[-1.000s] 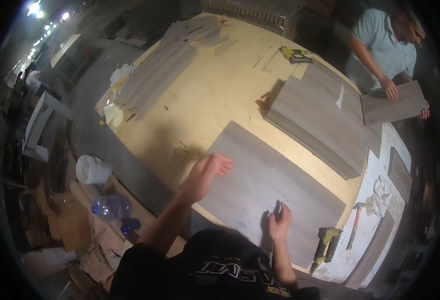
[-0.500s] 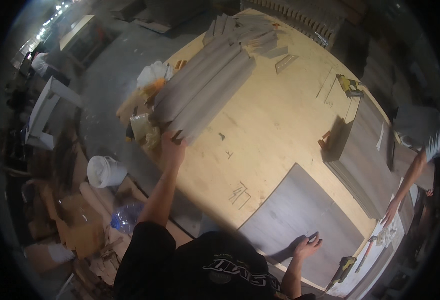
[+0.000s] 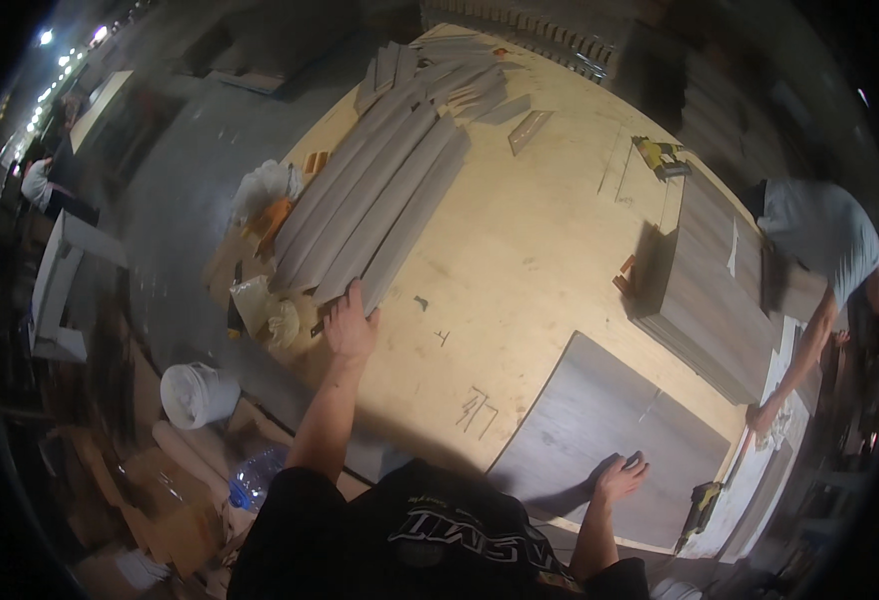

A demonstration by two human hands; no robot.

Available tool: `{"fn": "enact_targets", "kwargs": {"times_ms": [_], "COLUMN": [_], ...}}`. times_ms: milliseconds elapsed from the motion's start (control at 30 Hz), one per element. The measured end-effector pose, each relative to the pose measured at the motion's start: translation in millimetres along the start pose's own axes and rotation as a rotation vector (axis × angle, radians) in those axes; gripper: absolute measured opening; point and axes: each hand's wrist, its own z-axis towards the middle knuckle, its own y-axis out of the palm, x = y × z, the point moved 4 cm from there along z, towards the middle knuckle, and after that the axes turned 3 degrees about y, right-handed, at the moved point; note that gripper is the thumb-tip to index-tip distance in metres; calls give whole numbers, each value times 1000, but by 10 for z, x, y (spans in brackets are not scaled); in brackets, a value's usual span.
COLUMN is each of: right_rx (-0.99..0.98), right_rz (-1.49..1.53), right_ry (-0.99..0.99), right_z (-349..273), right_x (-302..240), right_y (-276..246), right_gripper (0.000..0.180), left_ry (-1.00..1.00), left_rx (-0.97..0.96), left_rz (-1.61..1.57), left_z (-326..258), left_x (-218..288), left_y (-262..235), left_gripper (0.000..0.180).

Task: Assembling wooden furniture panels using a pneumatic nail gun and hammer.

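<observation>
Several grey-brown wood strips [image 3: 385,195] lie side by side, slanting across the left part of a plywood-topped table [image 3: 520,270]. My left hand [image 3: 351,328] is at their near ends, fingers stretched forward and thumb apart, fingertips touching the end of a strip. A flat grey panel [image 3: 600,420] rests at the table's near right corner. Above it is my right hand [image 3: 622,478], its fingers curled around a small dark thing too small to make out.
Stacked panels [image 3: 710,290] stand at the right, with a yellow-black power tool [image 3: 660,155] behind and another [image 3: 701,505] at the near right. A co-worker's hand [image 3: 762,416] reaches to the right edge. A white bucket [image 3: 198,394] and large plastic bottle [image 3: 258,475] are at lower left.
The view has shifted. My left hand has loosened from the strips' ends, and the strips lie flatter and more spread. The co-worker leans further in. My right hand stays over the panel.
</observation>
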Motion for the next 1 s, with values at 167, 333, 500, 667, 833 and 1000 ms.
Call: {"fn": "enact_targets", "kwargs": {"times_ms": [167,333,500,667,833,1000], "right_rx": [-1,33,-1079,-1906,-1539,-1241], "right_rz": [36,481,956,1101,1270,1212], "right_ry": [-6,-167,-187,339,146,-31], "right_z": [-12,-269,-1461,-2473,-2556,-2125], "right_x": [-128,-642,-2546,-3539,-3485,-3172], "right_y": [-97,-157,-167,-376,-414,-447], "right_gripper": [55,57,47,60,50,43], "left_ry": [15,-67,-104,-339,-109,-248], "left_rx": [-143,-489,-601,-1030,-1320,-1240], "left_rz": [31,-131,-836,-1433,-1523,-1409], "left_z": [82,-329,-1320,-2057,-2049,-1922], "left_x": [38,251,282,302,320,839], "left_y": [-89,-351,18,187,78,343], "left_gripper": [78,78,68,44,42,43]}}
